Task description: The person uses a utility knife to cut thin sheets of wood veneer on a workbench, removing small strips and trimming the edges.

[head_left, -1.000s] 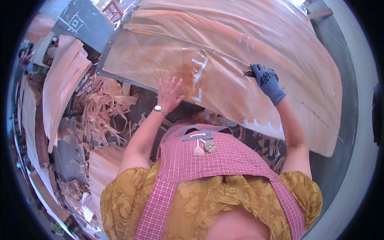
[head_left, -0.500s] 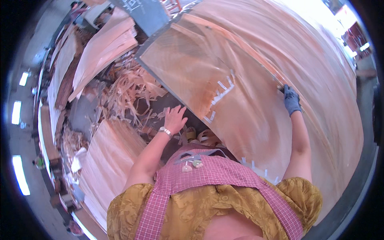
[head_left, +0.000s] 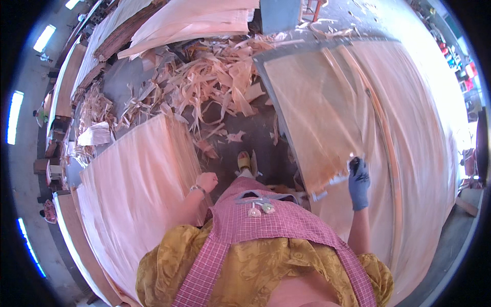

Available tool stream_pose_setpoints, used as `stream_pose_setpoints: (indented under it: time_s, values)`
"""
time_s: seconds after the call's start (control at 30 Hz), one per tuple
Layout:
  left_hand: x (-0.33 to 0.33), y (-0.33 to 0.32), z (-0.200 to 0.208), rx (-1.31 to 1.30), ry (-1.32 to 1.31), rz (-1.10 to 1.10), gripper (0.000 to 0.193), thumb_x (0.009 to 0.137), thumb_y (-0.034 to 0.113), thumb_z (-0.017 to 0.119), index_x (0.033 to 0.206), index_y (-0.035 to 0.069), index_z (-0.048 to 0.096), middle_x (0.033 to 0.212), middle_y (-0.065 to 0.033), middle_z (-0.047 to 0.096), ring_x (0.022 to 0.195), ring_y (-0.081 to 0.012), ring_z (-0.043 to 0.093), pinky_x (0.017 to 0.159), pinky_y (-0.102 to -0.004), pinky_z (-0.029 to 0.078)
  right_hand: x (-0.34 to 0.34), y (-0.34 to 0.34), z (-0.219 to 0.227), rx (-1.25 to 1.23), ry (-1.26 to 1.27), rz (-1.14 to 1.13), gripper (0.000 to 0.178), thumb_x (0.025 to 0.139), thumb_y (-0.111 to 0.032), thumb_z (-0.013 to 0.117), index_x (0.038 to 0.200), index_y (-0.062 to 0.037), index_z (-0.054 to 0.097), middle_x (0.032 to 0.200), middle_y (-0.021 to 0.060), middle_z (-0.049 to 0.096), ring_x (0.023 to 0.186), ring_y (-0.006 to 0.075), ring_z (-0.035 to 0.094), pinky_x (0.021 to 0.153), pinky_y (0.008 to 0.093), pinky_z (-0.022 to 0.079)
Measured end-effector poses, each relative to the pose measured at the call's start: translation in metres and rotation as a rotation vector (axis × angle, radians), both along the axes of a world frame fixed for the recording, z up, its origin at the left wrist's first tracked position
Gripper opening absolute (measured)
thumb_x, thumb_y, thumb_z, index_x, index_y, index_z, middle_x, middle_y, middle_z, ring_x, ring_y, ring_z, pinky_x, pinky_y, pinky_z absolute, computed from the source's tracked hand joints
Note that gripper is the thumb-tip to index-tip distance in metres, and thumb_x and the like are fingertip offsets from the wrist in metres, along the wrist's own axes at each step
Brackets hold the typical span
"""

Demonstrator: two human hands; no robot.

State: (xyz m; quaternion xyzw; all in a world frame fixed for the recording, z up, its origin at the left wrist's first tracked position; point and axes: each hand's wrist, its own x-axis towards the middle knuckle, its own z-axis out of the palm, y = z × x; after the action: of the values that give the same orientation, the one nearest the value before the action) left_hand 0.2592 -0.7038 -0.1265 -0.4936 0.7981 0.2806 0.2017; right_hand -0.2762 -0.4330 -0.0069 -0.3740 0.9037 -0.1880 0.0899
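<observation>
Our right hand (head_left: 359, 183), in a blue glove, has its fingers closed on the near edge of a thin veneer sheet (head_left: 319, 117) that lies on top of the wide veneer stack (head_left: 419, 153) to our right. Our bare left hand (head_left: 206, 181) is curled loosely and holds nothing, hanging over the edge of the left veneer pile (head_left: 133, 194). We judge the sheet could split or snag, being so thin. Veneer scraps (head_left: 204, 82) litter the floor ahead; we see no containers here
</observation>
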Motion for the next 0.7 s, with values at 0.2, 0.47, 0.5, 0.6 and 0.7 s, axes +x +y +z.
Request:
stream_pose_setpoints:
  time_s: [0.2, 0.47, 0.5, 0.6, 0.7]
  values:
    - [0.009, -0.128, 0.001, -0.093, 0.144, 0.221, 0.024, 0.081, 0.034, 0.068, 0.077, 0.01, 0.07, 0.079, -0.0147, 0.07, 0.081, -0.0342, 0.069, 0.072, -0.0474, 0.053, 0.105, -0.18, 0.004, -0.071, -0.24, 0.199, 0.021, 0.09, -0.014, 0.063, 0.108, -0.0036, 0.062, 0.101, 0.0208, 0.066, 0.098, 0.04, 0.063, 0.081, 0.0442, 0.05]
    - [0.017, -0.293, 0.016, -0.018, 0.286, 0.346, 0.033, 0.085, 0.037, 0.066, 0.076, 0.006, 0.065, 0.076, -0.0186, 0.067, 0.076, -0.0374, 0.067, 0.068, -0.0476, 0.051, 0.154, -0.393, 0.009, 0.052, -0.322, 0.37, 0.024, 0.09, -0.019, 0.062, 0.107, -0.0037, 0.062, 0.104, 0.0212, 0.065, 0.099, 0.0415, 0.062, 0.083, 0.0464, 0.05]
    - [0.019, -0.312, 0.01, -0.002, 0.337, 0.355, 0.032, 0.085, 0.037, 0.066, 0.078, 0.006, 0.066, 0.077, -0.0187, 0.067, 0.077, -0.0373, 0.067, 0.068, -0.0472, 0.051, 0.154, -0.42, 0.005, 0.054, -0.319, 0.396, 0.023, 0.09, -0.021, 0.062, 0.106, -0.0041, 0.062, 0.105, 0.0208, 0.065, 0.098, 0.041, 0.063, 0.083, 0.0468, 0.051]
    - [0.021, -0.373, -0.014, 0.038, 0.435, 0.354, 0.035, 0.088, 0.041, 0.064, 0.084, 0.007, 0.067, 0.078, -0.0157, 0.068, 0.073, -0.0325, 0.067, 0.067, -0.0444, 0.051, 0.154, -0.516, -0.005, 0.0, -0.332, 0.5, 0.022, 0.09, -0.022, 0.063, 0.103, -0.0042, 0.062, 0.103, 0.0198, 0.065, 0.097, 0.0403, 0.063, 0.081, 0.0475, 0.05]
    - [0.005, -0.452, -0.022, 0.061, 0.414, 0.382, 0.031, 0.088, 0.037, 0.063, 0.09, 0.006, 0.068, 0.09, -0.0166, 0.071, 0.087, -0.0363, 0.067, 0.076, -0.0477, 0.052, 0.142, -0.611, -0.027, 0.055, -0.287, 0.612, 0.021, 0.09, -0.021, 0.063, 0.102, -0.0041, 0.063, 0.099, 0.0192, 0.066, 0.096, 0.0397, 0.063, 0.08, 0.0478, 0.049]
